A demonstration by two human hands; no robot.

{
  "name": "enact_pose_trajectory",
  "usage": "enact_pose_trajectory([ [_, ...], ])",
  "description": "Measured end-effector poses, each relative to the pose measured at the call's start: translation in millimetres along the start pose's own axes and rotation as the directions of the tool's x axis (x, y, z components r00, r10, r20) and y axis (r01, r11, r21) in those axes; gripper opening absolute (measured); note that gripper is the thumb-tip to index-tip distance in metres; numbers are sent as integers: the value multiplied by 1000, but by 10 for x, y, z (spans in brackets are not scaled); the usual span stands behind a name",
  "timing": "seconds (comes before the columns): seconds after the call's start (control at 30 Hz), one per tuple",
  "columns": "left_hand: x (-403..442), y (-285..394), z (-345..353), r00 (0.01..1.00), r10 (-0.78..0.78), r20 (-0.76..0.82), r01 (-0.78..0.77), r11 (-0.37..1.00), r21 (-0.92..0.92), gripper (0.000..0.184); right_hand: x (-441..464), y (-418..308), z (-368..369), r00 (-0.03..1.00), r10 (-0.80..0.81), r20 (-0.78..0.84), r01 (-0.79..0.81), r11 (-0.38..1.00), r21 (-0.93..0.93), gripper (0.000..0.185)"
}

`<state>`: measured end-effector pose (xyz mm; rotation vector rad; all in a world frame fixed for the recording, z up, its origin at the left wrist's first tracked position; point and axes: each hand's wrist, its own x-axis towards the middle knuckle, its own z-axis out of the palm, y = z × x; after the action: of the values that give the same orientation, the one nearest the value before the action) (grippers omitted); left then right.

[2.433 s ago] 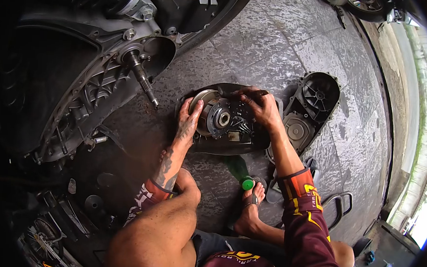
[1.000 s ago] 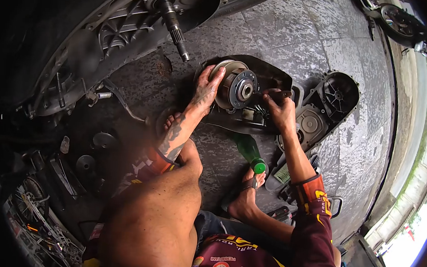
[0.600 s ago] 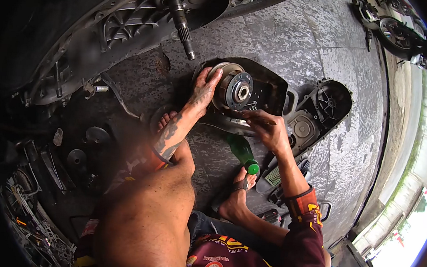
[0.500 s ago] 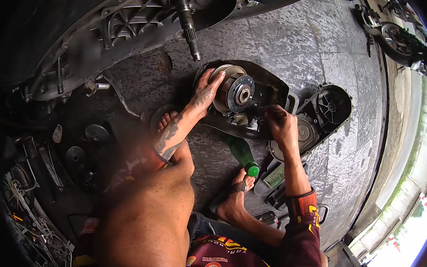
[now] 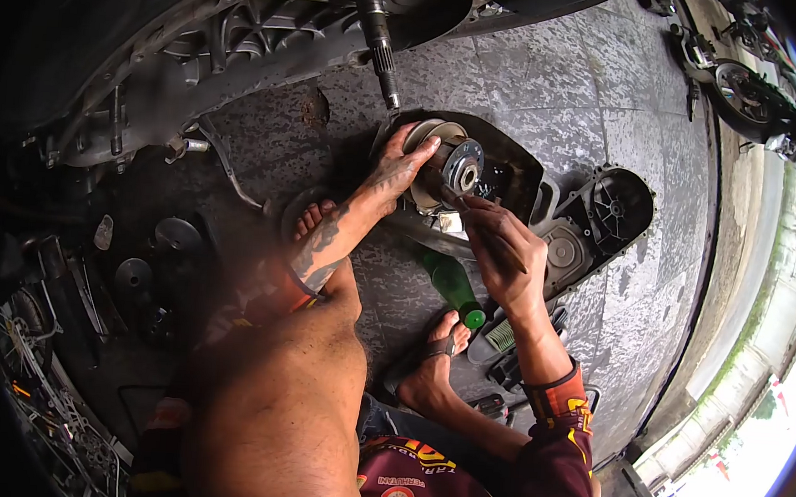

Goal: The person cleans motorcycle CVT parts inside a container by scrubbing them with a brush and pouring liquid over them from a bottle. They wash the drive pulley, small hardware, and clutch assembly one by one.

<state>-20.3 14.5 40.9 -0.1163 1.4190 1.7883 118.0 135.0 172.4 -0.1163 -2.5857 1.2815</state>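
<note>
My left hand (image 5: 397, 171) grips the rim of a round metal clutch and pulley assembly (image 5: 463, 165), thumb on its near face. The assembly is tilted above a black tray-like cover (image 5: 524, 156) containing several small parts and some liquid. In my right hand (image 5: 514, 256) is a slim brush (image 5: 454, 198), its handle between closed fingers and its tip at the lower edge of the clutch. The bristles are hard to make out.
A scooter engine case (image 5: 246, 48) with a splined shaft (image 5: 376, 42) projects overhead. On the floor are a green bottle (image 5: 455, 287), a cast crankcase cover (image 5: 605, 216) and round metal plates (image 5: 134, 275). A motorcycle (image 5: 745, 92) stands at the far right.
My right hand has moved left and nearer, bringing the brush from over the tray to the clutch. My left hand keeps its grip; the assembly has turned slightly. The whole view has shifted slightly.
</note>
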Motion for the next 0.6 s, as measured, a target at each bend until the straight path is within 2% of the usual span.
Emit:
enact_pose_trajectory([
  [0.07,9,-50,-6,999,43,16,-43,999,-9,52,-4,-4,3,981,158,111,-154,987,-46,18],
  [0.1,-7,-30,12,1000,8,-16,-8,1000,-23,52,-11,-8,0,982,150,114,-145,988,-44,18],
  [0.2,-79,56,61,1000,19,-16,-19,1000,-8,50,-16,-40,-20,956,257,143,-254,966,-37,18],
  [0.27,-100,121,67,1000,-20,8,20,999,-29,46,148,-78,-30,995,95,31,-95,995,11,18],
  [0.3,-77,83,49,1000,-21,-3,20,999,-25,44,184,17,-32,993,110,40,-112,993,41,19],
  [0.33,-46,34,6,1000,-18,1,18,1000,-19,44,205,90,-51,968,248,42,-251,964,88,19],
  [0.4,8,-42,-62,999,49,8,-49,998,33,45,258,426,-91,954,290,-76,-276,949,156,17],
  [0.5,-70,1,-26,1000,18,-24,-18,1000,21,48,285,640,-188,898,417,-142,-417,909,32,17],
  [0.53,-57,23,-16,999,0,-50,0,1000,12,49,245,682,-177,899,414,-146,-414,910,30,17],
  [0.6,-73,40,-13,999,13,-44,-12,1000,21,50,68,716,-159,920,367,-139,-384,914,-128,17],
])
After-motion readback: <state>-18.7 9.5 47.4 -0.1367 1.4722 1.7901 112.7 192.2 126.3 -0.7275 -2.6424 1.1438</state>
